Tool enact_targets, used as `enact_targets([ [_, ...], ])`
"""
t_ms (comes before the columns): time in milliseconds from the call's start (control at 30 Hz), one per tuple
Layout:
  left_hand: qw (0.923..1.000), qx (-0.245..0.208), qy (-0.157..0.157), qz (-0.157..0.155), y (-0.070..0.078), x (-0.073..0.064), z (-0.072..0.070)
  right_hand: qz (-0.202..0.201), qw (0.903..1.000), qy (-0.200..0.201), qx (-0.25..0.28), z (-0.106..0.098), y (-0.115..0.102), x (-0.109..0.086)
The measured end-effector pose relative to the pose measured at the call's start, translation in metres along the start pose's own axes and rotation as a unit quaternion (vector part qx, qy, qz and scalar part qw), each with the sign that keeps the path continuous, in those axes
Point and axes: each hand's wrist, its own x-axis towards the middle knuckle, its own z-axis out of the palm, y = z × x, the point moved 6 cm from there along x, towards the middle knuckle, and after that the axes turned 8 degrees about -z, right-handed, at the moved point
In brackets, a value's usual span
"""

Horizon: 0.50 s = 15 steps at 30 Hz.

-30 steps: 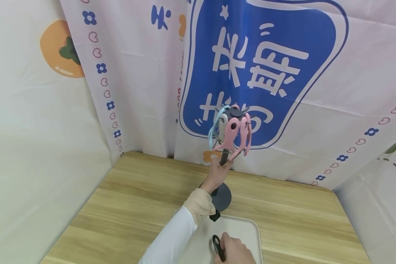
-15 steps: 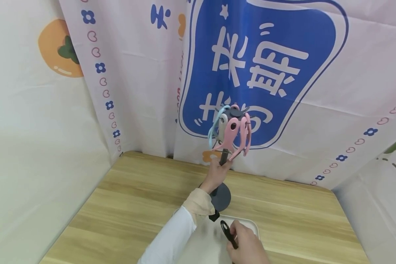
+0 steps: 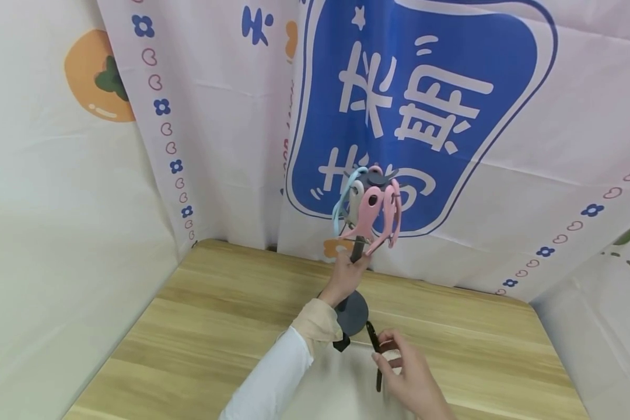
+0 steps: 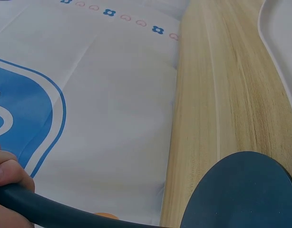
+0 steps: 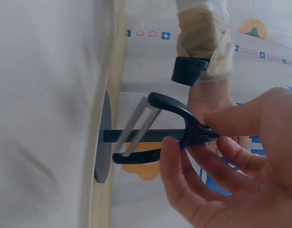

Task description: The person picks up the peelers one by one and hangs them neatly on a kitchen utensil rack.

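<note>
My left hand (image 3: 343, 277) grips the dark pole (image 4: 65, 206) of a stand with a round base (image 3: 353, 315). Y-shaped peelers in pink (image 3: 368, 216), light blue (image 3: 340, 204) and pale grey (image 3: 354, 203) hang around its top. Between thumb and fingers, my right hand (image 3: 412, 376) pinches a dark Y-shaped peeler (image 5: 198, 135) at its handle end. In the right wrist view, its metal blade (image 5: 136, 124) points left, toward the base and tray. The head view shows this peeler nearly edge-on, just right of the base.
A pale tray (image 3: 336, 385) lies in front of the stand, partly under my arms. The wooden table (image 3: 231, 315) meets a printed curtain (image 3: 241, 175) behind the stand. A black device (image 3: 341, 343) sits on the left wrist.
My right hand has carried the dark peeler from over the tray forward and right, beside the stand's base. The peeler has turned from face-on to nearly edge-on. My left hand stays on the pole.
</note>
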Motion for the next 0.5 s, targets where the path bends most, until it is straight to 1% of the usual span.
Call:
enact_targets([
  [67, 1.0000, 0.002, 0.001, 0.002, 0.000, 0.000, 0.000, -0.008, 0.9993, 0.033, 0.015, -0.007, -0.003, 0.001],
  [133, 1.0000, 0.003, 0.002, 0.003, 0.000, 0.000, 0.000, -0.023, 0.9978, 0.054, 0.029, -0.013, -0.005, 0.003],
  [233, 1.0000, 0.004, 0.004, 0.004, -0.001, 0.000, -0.001, -0.069, 0.9941, 0.074, 0.038, -0.023, -0.012, 0.007],
  [400, 1.0000, 0.004, 0.007, 0.003, -0.001, 0.001, -0.001, -0.138, 0.9824, 0.108, 0.064, -0.041, -0.020, 0.018],
  [500, 1.0000, 0.002, 0.008, -0.002, -0.001, 0.000, 0.000, -0.155, 0.9747, 0.134, 0.088, -0.050, -0.021, 0.025],
])
